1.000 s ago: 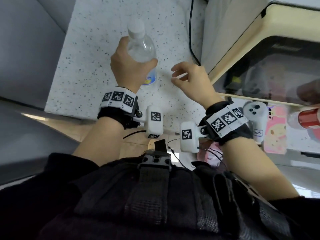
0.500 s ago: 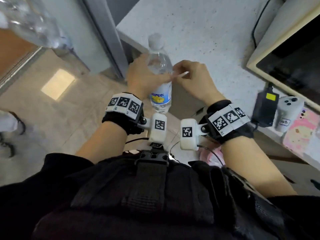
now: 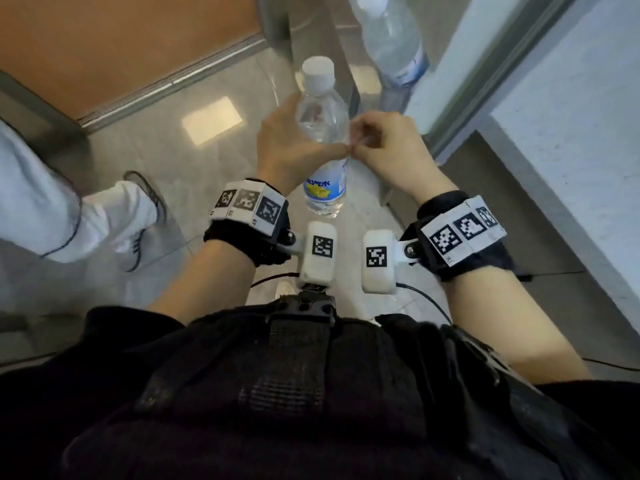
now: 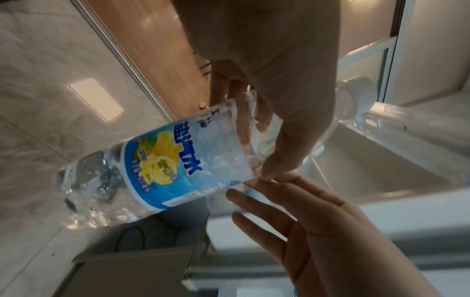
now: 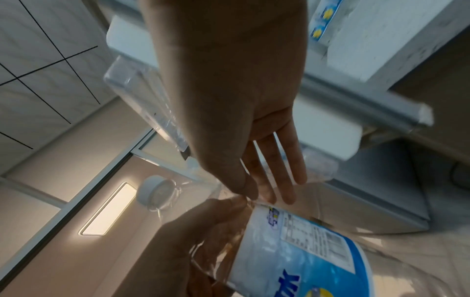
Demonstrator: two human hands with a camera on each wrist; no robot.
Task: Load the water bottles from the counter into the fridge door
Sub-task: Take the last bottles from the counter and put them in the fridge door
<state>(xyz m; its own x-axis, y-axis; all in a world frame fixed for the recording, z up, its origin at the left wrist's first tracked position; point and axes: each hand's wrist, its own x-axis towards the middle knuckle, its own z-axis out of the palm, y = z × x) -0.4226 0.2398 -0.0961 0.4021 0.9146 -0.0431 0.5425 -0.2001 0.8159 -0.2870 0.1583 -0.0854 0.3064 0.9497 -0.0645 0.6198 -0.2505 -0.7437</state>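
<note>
The left hand (image 3: 294, 150) is carrying a clear water bottle (image 3: 323, 133) upright in mid-air over the tiled floor (image 3: 145, 143), fingers and thumb curling round the shoulder just under the white cap (image 3: 317, 72), well away from the speckled surface (image 3: 588, 109) off to the right. It is looking full, so I'm judging it weighty for its size, and that thin ribbed plastic is likely giving a little under a squeeze; the smooth printed label (image 4: 172, 160) could be slick, so the ribbed upper body where the hand is sitting seems the sounder place to grip, with a palm under the base if it starts sliding. The right hand (image 3: 388, 150) is hovering just beside it, holding nothing, its fingertips meeting the left thumb at the bottle's side. From the head view those right fingers are looking loosely bunched; the left wrist view is showing them relaxed and spread (image 4: 292, 217), palm open toward the label. The right wrist view is giving what the head view barely offers: the clear fridge door shelf (image 5: 142, 96) ahead, and another labelled bottle (image 5: 323, 20) up at the top edge. Only the head view is catching a second bottle (image 3: 391, 36) already standing ahead in the door and a bystander's leg (image 3: 86, 220) at the left.
</note>
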